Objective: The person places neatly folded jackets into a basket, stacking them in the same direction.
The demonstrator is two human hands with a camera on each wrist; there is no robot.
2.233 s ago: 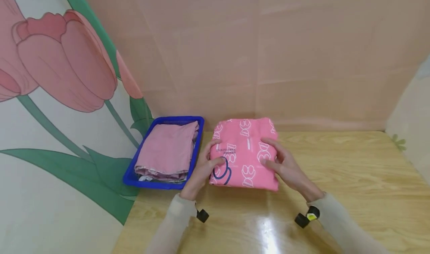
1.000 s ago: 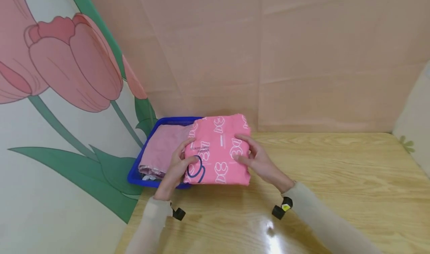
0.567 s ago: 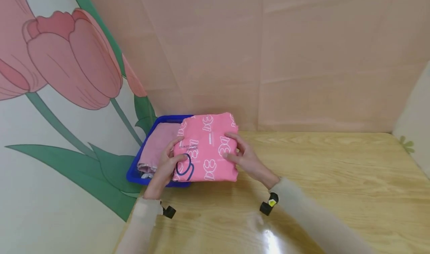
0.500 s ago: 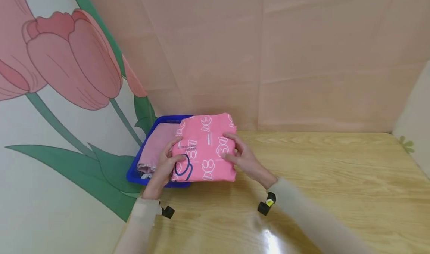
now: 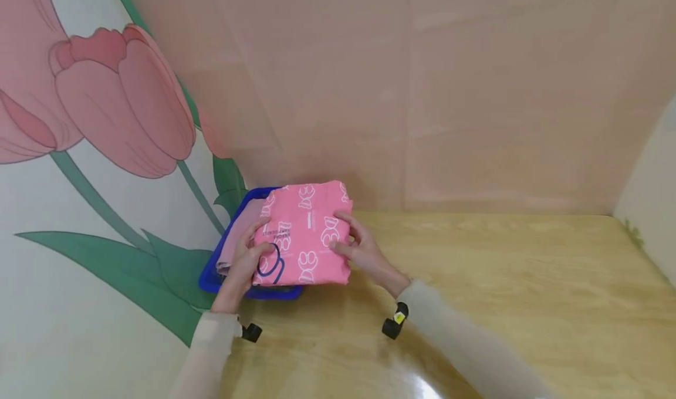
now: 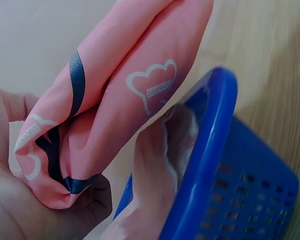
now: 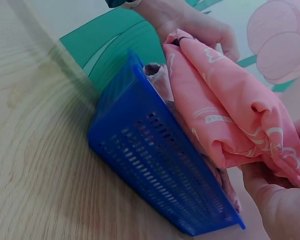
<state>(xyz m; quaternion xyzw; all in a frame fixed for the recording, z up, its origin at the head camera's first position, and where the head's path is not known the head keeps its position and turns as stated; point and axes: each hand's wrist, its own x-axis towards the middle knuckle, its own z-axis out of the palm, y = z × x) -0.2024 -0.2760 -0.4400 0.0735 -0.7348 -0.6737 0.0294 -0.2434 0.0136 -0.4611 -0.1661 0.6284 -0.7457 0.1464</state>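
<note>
Both hands hold a thick folded pink cloth (image 5: pixel 306 237) printed with white outlines, a dark blue loop and some lettering. My left hand (image 5: pixel 246 260) grips its left edge, thumb on top and fingers underneath. At the opposite edge, my right hand (image 5: pixel 365 254) pinches it the same way. The bundle is above a blue plastic basket (image 5: pixel 274 294), covering much of its opening. In the right wrist view the layered folds of the pink cloth (image 7: pixel 224 105) sit over the basket's perforated side (image 7: pixel 154 155). A paler pink cloth (image 5: pixel 239 234) lies inside the basket, mostly hidden.
The basket stands on a wood-grain table (image 5: pixel 502 281), near a left wall painted with tulips (image 5: pixel 132 105). A plain pinkish-tan backdrop (image 5: pixel 475 94) rises at the table's far edge. More table surface extends to the right.
Both hands have carried the folded pink cloth leftward, from beside the basket to above it. The bundle now hides most of the paler cloth. Neither grip has visibly changed.
</note>
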